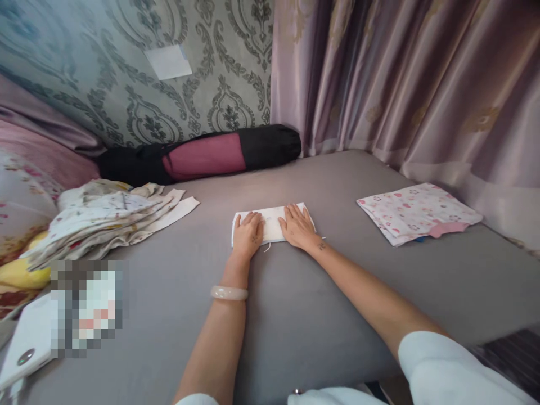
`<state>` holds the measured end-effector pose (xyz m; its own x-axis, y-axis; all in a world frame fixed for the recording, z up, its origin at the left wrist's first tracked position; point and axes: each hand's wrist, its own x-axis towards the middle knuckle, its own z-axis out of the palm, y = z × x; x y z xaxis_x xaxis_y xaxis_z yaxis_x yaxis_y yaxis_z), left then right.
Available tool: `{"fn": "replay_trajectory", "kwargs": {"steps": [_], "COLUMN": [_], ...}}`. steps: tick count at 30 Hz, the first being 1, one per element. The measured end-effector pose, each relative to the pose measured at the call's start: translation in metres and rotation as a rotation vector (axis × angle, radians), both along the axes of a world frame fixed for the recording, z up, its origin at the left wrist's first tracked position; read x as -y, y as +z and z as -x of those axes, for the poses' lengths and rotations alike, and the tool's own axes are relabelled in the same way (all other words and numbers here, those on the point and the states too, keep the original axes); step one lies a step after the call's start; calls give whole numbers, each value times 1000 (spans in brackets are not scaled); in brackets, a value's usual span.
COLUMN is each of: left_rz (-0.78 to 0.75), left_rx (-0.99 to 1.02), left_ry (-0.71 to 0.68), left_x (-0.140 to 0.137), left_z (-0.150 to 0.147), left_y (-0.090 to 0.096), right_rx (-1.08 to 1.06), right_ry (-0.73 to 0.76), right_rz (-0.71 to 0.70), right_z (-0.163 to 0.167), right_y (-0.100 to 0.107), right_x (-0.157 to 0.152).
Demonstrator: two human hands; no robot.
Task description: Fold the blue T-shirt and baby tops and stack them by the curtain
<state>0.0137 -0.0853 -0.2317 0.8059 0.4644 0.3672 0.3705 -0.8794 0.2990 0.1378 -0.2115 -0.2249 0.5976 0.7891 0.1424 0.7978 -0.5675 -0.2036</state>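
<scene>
A folded white cloth [273,225] lies flat on the grey sheet, a small string showing at its near edge. My left hand [250,230] rests palm down on its left end, fingers stretched out. On the right end lies my right hand [298,226], also flat with its fingers extended. Both palms touch the cloth, and neither hand grips it. The cloth's exact kind cannot be made out. To the right sits a folded white garment with pink prints [415,212], apart from my hands. A loose pile of printed clothes [113,211] lies to the left.
Along the wall stretches a long black and maroon bag [206,154]. Purple curtains [329,79] hang at the back and right. A white device with a cable [31,337] and a blurred-out item [97,306] lie at near left, beside floral bedding [21,197].
</scene>
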Motion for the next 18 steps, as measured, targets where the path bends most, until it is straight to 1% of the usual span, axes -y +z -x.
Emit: {"fn": "replay_trajectory", "kwargs": {"steps": [4,6,9,11,13,15,17,18], "left_rz": [24,32,40,44,60,98,174,220], "left_rx": [-75,-81,-23,45,89,77,5,-41], "left_ry": [11,11,-3,13,112,277,419,458], "left_x": [1,0,-6,-13,-21,-30,-37,-40], "left_z": [-1,-1,1,3,6,9,14,16], "left_y": [-2,-4,-7,-8,-5,-1,5,8], "right_rx": [-16,-34,-118,-201,-282,-328,-341,-344], "right_ry": [-11,-12,27,65,15,-110,-215,-243], "right_rz": [-15,-21,-22,-59,-113,-135,-108,-85], "right_z": [1,1,-6,-18,-34,-52,-68,-74], "right_y": [-5,-6,-3,4,13,22,29,31], "right_x": [0,-1,-1,2,8,17,27,32]}}
